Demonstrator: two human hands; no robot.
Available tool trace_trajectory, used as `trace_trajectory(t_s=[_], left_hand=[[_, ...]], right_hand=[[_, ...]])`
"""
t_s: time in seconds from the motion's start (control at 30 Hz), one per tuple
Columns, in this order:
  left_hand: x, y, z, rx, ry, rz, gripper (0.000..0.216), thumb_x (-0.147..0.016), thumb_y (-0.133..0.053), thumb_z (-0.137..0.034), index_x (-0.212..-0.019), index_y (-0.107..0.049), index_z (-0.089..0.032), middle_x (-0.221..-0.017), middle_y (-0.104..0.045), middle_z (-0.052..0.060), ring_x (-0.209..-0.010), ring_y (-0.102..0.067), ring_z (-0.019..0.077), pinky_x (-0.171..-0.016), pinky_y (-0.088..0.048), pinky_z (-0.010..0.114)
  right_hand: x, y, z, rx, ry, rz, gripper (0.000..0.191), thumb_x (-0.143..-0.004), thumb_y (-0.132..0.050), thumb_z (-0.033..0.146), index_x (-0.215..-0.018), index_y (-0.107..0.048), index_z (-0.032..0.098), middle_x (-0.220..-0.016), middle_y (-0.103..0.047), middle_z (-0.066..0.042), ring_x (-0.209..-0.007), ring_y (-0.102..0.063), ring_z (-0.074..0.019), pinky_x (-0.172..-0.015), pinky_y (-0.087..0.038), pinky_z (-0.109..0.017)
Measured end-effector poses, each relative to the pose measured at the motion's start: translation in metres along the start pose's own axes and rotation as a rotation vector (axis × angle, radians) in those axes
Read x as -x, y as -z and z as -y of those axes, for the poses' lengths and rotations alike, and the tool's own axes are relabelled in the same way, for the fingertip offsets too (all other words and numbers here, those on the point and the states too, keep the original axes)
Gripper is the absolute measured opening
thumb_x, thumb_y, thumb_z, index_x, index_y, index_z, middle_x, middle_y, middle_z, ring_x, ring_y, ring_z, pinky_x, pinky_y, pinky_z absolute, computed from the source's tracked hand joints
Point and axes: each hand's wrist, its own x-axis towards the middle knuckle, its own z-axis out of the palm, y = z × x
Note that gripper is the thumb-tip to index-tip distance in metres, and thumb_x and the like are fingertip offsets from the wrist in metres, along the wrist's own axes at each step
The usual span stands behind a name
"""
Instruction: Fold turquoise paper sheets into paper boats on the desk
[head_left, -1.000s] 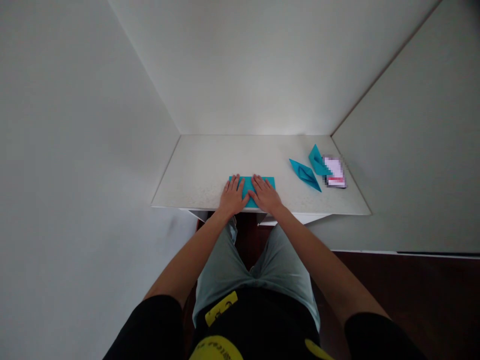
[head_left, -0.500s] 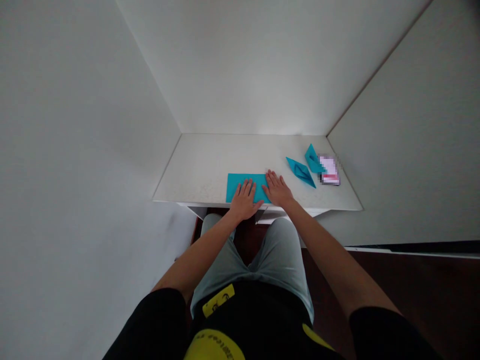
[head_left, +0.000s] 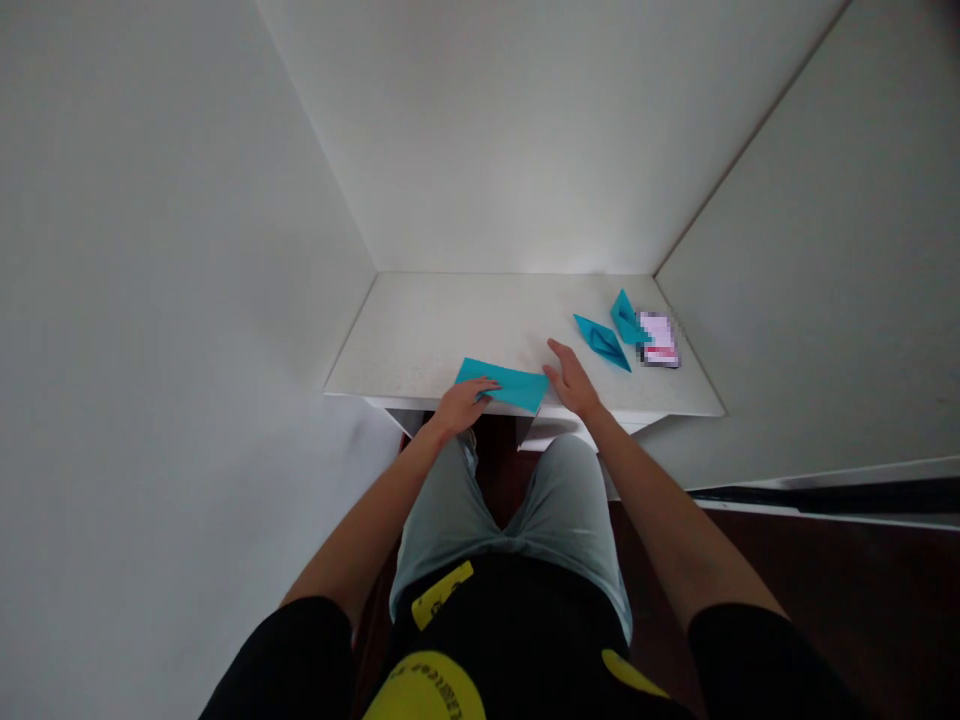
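A folded blue paper sheet (head_left: pixel 505 383) lies tilted at the near edge of a small white table (head_left: pixel 450 320). My left hand (head_left: pixel 463 400) grips its near left edge, with fingers curled over the paper. My right hand (head_left: pixel 571 379) rests on the table just right of the sheet, fingers apart, touching or nearly touching its right end. Two finished blue paper boats (head_left: pixel 602 340) sit further right on the table.
A small blurred booklet or card (head_left: pixel 660 341) lies beside the boats near the right wall. White walls close the table in on the left, back and right. My knees are under the table's near edge; dark floor shows to the right.
The flat sheet has been lifted and turned by my left hand at its near edge. My right hand slid off the paper to its right side.
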Motion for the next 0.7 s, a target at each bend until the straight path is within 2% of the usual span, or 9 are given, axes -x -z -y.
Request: trace_trajectory(t_s=[0.13,0.23,0.33,0.43,0.5,0.57,0.6,0.63,0.7], left_hand=[[-0.006,0.004,-0.014,0.455,0.135,-0.243,0.039,-0.113,-0.051,-0.041,-0.125,-0.082,-0.020,-0.127,-0.084,0.008,-0.123,-0.075,0.0271,-0.111,-0.059,0.041],[-0.010,-0.002,-0.022,0.543,0.216,-0.313,0.042,-0.114,-0.049,-0.045,-0.123,-0.081,-0.019,-0.116,-0.083,0.009,-0.111,-0.077,0.0242,-0.098,-0.063,0.037],[-0.007,-0.015,-0.027,0.372,0.172,-0.262,0.042,-0.114,-0.050,-0.047,-0.124,-0.080,-0.019,-0.123,-0.080,0.012,-0.114,-0.076,0.0247,-0.101,-0.062,0.039],[0.003,-0.031,-0.030,0.059,-0.004,-0.099,0.047,-0.108,-0.064,-0.054,-0.139,-0.076,-0.021,-0.148,-0.072,0.015,-0.143,-0.065,0.0325,-0.125,-0.049,0.049],[0.011,-0.043,-0.033,-0.156,-0.112,0.003,0.074,-0.094,-0.081,-0.062,-0.153,-0.067,-0.019,-0.165,-0.059,0.019,-0.162,-0.047,0.0404,-0.137,-0.033,0.058],[0.017,-0.051,-0.036,-0.305,-0.168,0.047,0.100,-0.081,-0.094,-0.058,-0.164,-0.056,-0.016,-0.174,-0.048,0.022,-0.169,-0.032,0.0444,-0.140,-0.022,0.062],[0.018,-0.053,-0.037,-0.339,-0.174,0.054,0.100,-0.082,-0.095,-0.050,-0.166,-0.053,-0.015,-0.175,-0.047,0.022,-0.170,-0.031,0.0441,-0.141,-0.020,0.062],[0.018,-0.052,-0.038,-0.346,-0.165,0.052,0.090,-0.086,-0.092,-0.039,-0.165,-0.055,-0.016,-0.174,-0.049,0.021,-0.170,-0.033,0.0426,-0.141,-0.021,0.061],[0.016,-0.046,-0.039,-0.274,-0.113,0.033,0.060,-0.096,-0.076,-0.020,-0.156,-0.066,-0.021,-0.166,-0.061,0.015,-0.163,-0.046,0.0378,-0.139,-0.031,0.057]], right_hand=[[0.002,0.005,0.004,-0.145,-0.112,-0.133,0.076,-0.109,-0.037,0.075,-0.152,-0.064,0.019,-0.152,-0.069,-0.020,-0.145,-0.064,-0.0327,-0.129,-0.045,-0.056],[0.001,0.009,0.005,-0.251,-0.178,-0.171,0.075,-0.110,-0.032,0.076,-0.138,-0.072,0.020,-0.140,-0.077,-0.016,-0.134,-0.071,-0.0310,-0.123,-0.051,-0.053],[0.000,0.011,0.009,-0.232,-0.200,-0.109,0.074,-0.108,-0.032,0.079,-0.123,-0.079,0.023,-0.126,-0.082,-0.013,-0.124,-0.075,-0.0310,-0.117,-0.055,-0.052],[-0.002,0.010,0.013,-0.155,-0.183,-0.049,0.068,-0.107,-0.040,0.078,-0.113,-0.081,0.025,-0.121,-0.083,-0.012,-0.121,-0.075,-0.0316,-0.115,-0.055,-0.050],[-0.003,0.009,0.015,-0.145,-0.170,-0.044,0.065,-0.107,-0.043,0.077,-0.111,-0.081,0.024,-0.120,-0.083,-0.013,-0.120,-0.075,-0.0314,-0.114,-0.055,-0.049],[-0.003,0.008,0.015,-0.158,-0.173,-0.065,0.064,-0.107,-0.044,0.075,-0.112,-0.080,0.023,-0.120,-0.083,-0.013,-0.120,-0.075,-0.0312,-0.113,-0.055,-0.049],[-0.002,0.008,0.015,-0.169,-0.183,-0.084,0.065,-0.108,-0.043,0.075,-0.112,-0.080,0.023,-0.120,-0.083,-0.013,-0.119,-0.075,-0.0312,-0.112,-0.056,-0.049],[-0.002,0.008,0.014,-0.182,-0.194,-0.105,0.066,-0.108,-0.041,0.075,-0.113,-0.080,0.022,-0.119,-0.083,-0.013,-0.118,-0.075,-0.0312,-0.112,-0.056,-0.049],[0.000,0.010,0.012,-0.205,-0.210,-0.161,0.068,-0.109,-0.039,0.076,-0.116,-0.079,0.021,-0.121,-0.083,-0.014,-0.120,-0.075,-0.0316,-0.114,-0.055,-0.050]])
